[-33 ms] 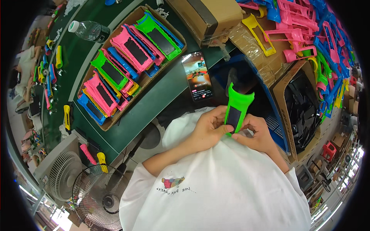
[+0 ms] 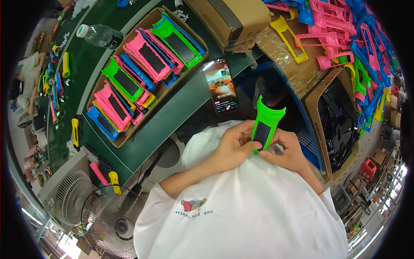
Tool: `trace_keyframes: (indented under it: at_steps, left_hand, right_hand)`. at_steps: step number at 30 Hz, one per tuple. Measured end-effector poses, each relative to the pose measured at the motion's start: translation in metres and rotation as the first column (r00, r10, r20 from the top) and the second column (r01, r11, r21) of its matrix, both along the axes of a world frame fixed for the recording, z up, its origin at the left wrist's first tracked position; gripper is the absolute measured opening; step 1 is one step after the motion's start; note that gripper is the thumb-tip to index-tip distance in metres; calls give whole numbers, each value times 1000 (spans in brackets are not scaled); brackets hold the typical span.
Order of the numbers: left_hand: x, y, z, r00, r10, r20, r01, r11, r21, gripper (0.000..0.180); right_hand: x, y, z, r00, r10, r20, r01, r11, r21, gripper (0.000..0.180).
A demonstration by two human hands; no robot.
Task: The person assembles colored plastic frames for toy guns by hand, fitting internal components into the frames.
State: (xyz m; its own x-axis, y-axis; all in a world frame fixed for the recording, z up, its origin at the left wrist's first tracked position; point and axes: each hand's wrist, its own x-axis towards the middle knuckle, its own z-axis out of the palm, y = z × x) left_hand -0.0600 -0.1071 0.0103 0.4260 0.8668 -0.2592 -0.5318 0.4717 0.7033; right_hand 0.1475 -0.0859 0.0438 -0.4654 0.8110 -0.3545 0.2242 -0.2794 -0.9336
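One green plastic housing [image 2: 269, 114] is held up above your lap, grasped by your left hand [image 2: 235, 144] at its left side, thumb on the near end of its dark panel [image 2: 261, 131], and by your right hand [image 2: 286, 149] at its near right edge. To the far left, a carton [image 2: 158, 96] of coloured housings [image 2: 138, 42] rests on the green table [image 2: 172, 113]; a lit phone [image 2: 221, 88] lies beyond your hands, and black parts [image 2: 338, 123] fill an open box [image 2: 318, 118] to your right.

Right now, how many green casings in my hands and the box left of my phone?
3: one casing between your fingers, two in the cardboard box, left and right. Others may be hidden.
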Motion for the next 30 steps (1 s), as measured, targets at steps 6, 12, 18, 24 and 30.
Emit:
trace_keyframes:
  at_steps: [6,12,18,24,30]
  left_hand:
    - [5,-1,9,996,15,-91,-17,1000,-16,40]
    - [2,2,12,979,-1,-205,8,999,34,41]
    - [-5,12,16,899,106,-425,25,956,291,38]
    - [-14,12,26,873,183,-453,-52,957,286,37]
    - [-60,10,50,585,558,-589,-347,828,440,33]
  right_hand:
    - [-4,-7,-5,998,-56,-16,57,997,57,22]
    - [-8,-6,-4,995,-95,39,90,989,117,22]
    - [-15,1,0,986,-167,26,166,984,59,22]
    - [-15,10,-8,990,-89,-110,85,996,-40,27]
    - [-29,30,6,994,-72,-86,89,973,213,42]
